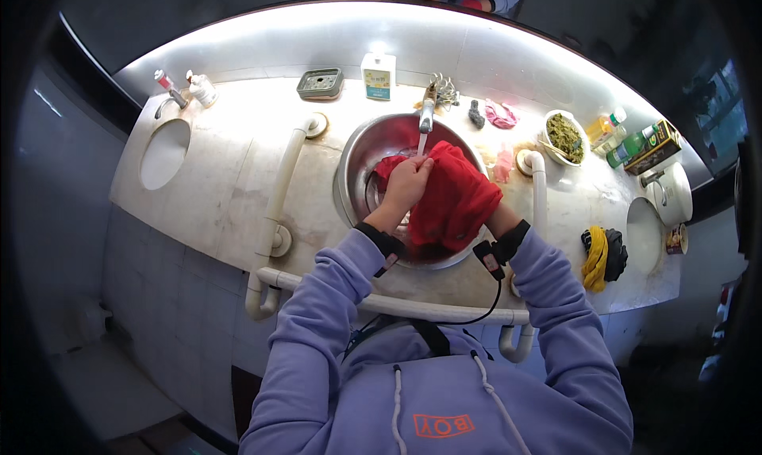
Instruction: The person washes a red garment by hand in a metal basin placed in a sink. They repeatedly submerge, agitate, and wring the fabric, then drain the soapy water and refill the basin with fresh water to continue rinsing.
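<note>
Over a round stainless-steel basin (351,187) set in the counter, a wet red cloth (455,199) is spread between my hands. My left hand (411,178) pinches its gathered edge just below the faucet (427,118), from which a stream of water runs. The cloth covers most of my right hand (501,218); only the part near the wrist shows at its right edge, and the fingers are hidden. More red fabric hangs into the basin left of my left hand. Each wrist wears a black strap, with a cable at the right one.
White pipe rails (286,169) flank the basin and cross the counter's front. Behind stand a soap dish (320,83) and a white bottle (378,77). To the right are a bowl of greens (564,138), a green bottle (631,148), and yellow (595,258) and dark cloths (615,255).
</note>
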Demonstrator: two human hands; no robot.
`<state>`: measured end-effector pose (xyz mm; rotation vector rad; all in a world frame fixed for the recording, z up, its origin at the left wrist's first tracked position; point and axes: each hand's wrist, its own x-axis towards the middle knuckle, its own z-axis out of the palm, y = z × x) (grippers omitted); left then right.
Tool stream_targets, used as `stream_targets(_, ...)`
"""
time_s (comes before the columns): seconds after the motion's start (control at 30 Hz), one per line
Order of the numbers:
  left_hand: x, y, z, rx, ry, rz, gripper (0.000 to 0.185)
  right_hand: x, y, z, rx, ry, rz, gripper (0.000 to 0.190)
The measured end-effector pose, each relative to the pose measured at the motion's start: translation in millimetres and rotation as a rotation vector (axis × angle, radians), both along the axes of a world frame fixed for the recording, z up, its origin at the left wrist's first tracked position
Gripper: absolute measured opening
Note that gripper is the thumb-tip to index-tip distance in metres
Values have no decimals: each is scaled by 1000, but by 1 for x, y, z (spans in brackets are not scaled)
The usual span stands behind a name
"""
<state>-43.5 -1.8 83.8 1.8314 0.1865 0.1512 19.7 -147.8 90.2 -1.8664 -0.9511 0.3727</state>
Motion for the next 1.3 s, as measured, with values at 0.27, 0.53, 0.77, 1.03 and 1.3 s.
stream_targets(0.27,-19,-30,18,-121,-269,192,23,-13,-2,-3,-24,-55,37,37)
stream_targets(0.53,-70,-46,41,73,-309,64,25,-21,-6,0,-61,-78,90,39)
stream_targets(0.77,-87,-59,50,25,-388,84,32,-35,-19,2,-77,-77,151,41)
stream_targets(1.03,-45,-12,8,157,-111,204,23,-31,-24,14,-76,-77,158,43)
stream_targets(1.3,-31,-11,-14,-719,3,342,17,-41,-31,-23,-129,-301,115,46)
